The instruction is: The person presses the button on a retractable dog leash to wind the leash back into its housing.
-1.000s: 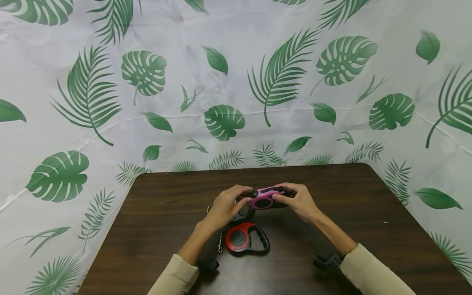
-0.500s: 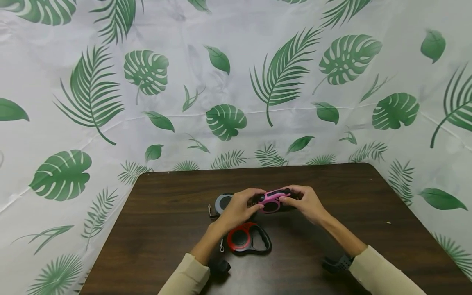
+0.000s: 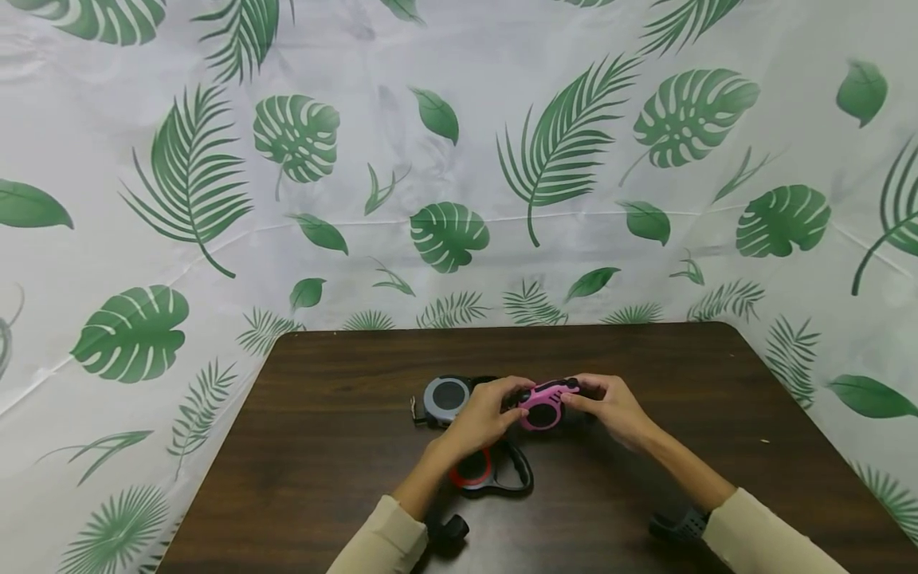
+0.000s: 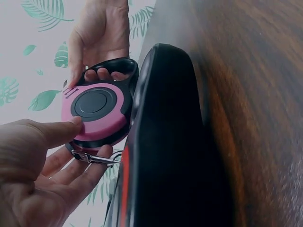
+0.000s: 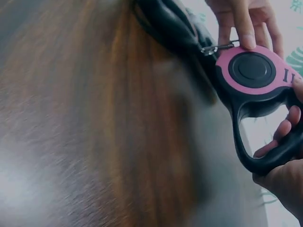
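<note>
A pink and black retractable dog leash (image 3: 543,408) is held up over the table between both hands. My left hand (image 3: 479,416) pinches its casing at the clip end, thumb on the pink face (image 4: 97,127). The metal clip (image 4: 97,159) lies by the left fingers. My right hand (image 3: 617,410) grips the black loop handle (image 5: 265,163), fingers through the opening, thumb by the casing's edge. A red and black retractable leash (image 3: 473,470) lies on the table, partly behind the left forearm. Beyond that forearm lies a grey-blue one (image 3: 446,395), its handle mostly hidden by the left hand.
The dark wood table (image 3: 330,478) has a leaf-print cloth (image 3: 373,279) hanging behind and beside it. Black wrist-worn devices (image 3: 450,532) sit under both forearms. A large dark blurred shape (image 4: 165,142) fills the middle of the left wrist view.
Both hands have carried the pink leash right and slightly nearer, while the view itself shifts a little. More of the grey-blue leash shows now; the left arm covers part of the red one.
</note>
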`<action>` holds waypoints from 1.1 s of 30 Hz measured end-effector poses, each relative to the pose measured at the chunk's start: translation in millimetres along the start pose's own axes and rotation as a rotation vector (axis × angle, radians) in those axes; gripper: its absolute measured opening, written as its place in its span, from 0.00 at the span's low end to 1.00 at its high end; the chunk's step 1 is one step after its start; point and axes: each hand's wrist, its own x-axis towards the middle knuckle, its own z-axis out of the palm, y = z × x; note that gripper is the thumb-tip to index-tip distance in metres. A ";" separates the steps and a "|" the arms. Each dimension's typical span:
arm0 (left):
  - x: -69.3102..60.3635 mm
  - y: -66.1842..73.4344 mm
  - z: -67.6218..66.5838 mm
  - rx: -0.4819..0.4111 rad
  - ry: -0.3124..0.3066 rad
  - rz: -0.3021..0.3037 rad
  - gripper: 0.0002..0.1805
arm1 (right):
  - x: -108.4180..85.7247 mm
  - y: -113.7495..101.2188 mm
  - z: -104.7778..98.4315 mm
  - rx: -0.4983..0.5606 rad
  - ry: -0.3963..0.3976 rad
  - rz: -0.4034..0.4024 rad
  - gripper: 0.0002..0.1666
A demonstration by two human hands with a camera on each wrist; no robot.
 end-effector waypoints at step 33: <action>13.9 -3.8 23.2 0.087 -0.094 -0.138 0.27 | 1.1 25.7 -5.6 -0.437 0.122 0.086 0.35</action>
